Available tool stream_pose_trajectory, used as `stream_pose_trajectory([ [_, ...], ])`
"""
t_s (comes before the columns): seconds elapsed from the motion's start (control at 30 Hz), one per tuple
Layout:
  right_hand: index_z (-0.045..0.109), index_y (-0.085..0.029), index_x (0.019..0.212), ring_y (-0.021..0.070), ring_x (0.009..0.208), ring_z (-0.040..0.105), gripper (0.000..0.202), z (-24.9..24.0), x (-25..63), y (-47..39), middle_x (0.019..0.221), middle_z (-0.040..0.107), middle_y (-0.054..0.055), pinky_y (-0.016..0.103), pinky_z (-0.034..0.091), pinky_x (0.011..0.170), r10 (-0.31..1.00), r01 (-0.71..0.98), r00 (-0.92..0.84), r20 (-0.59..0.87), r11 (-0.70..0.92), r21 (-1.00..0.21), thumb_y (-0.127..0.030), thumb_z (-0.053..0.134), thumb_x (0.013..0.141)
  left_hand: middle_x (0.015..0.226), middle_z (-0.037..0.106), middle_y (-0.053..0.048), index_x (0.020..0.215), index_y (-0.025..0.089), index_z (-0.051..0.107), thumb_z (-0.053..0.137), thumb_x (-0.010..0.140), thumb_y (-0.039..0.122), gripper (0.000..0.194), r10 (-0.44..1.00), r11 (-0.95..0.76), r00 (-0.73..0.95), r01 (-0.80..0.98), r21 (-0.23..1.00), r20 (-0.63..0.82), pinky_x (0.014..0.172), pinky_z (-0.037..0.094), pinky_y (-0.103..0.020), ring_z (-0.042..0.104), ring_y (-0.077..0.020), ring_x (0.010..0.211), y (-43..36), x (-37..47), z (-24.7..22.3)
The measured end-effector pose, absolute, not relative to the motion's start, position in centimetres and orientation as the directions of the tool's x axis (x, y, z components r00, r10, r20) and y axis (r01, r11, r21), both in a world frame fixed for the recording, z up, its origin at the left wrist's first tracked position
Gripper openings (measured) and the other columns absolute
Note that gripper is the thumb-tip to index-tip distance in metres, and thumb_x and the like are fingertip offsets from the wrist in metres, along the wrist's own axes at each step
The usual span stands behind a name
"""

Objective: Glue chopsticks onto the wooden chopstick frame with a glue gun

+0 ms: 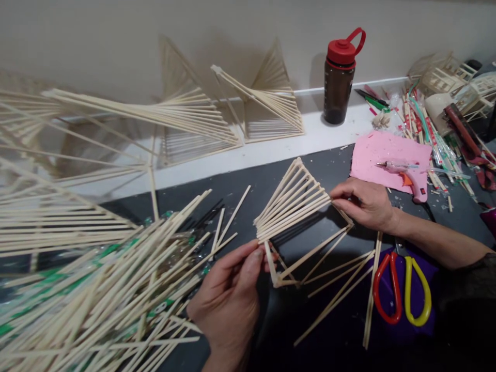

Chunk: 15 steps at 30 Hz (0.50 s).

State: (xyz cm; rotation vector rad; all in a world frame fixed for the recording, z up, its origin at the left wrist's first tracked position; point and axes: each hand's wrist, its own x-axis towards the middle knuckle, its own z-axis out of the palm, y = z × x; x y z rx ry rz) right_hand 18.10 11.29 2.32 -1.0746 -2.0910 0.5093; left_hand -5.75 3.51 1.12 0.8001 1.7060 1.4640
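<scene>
A small frame of thin wooden sticks is held over the dark table in the middle of the head view. Its upper face is a fan of sticks laid side by side, with an open lower part below. My left hand pinches the frame's left corner between thumb and fingers. On the opposite side, my right hand has its thumb and forefinger closed at the right end of the lowest fan sticks. Whether that lowest stick is fixed or loose cannot be made out. Some fingertips are hidden behind the frame.
Loose sticks pile up at left. Larger stick structures stand along the wall beside a dark bottle. At right, a glue gun lies on a pink sheet. Scissors with red and yellow handles lie near me.
</scene>
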Motion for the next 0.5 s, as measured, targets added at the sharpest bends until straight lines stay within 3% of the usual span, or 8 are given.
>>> stream_pose_trajectory([
  [0.17, 0.068, -0.021, 0.09, 0.0106, 0.072, 0.065, 0.013, 2.2, 18.08, 11.5, 0.085, 0.074, 0.002, 0.023, 0.053, 0.067, 0.792, 0.49, -0.381, 0.477, 0.61, -0.623, -0.021, 0.055, 0.092, 0.071, 0.077, 0.002, 0.084, 0.021, 0.077, 0.079, 0.071, 0.025, 0.014, 0.836, 0.139, -0.533, -0.027, 0.99, -0.132, 0.06, 0.057, -0.015, 0.068, -0.0088, 0.056, 3.67, -5.56, 1.38],
  [0.5, 0.069, -0.02, 0.087, 0.008, 0.066, 0.063, 0.011, 2.0, 17.84, 11.66, 0.084, 0.074, 0.001, 0.021, 0.052, 0.062, 0.86, 0.441, -0.311, 0.405, 0.507, -0.741, -0.026, 0.06, 0.088, 0.071, 0.077, 0.001, 0.086, 0.02, 0.077, 0.079, 0.072, 0.026, 0.016, 0.834, 0.166, -0.534, 0.0, 0.986, -0.14, 0.059, 0.058, -0.017, 0.068, -0.0094, 0.056, 3.55, -5.55, 1.31],
])
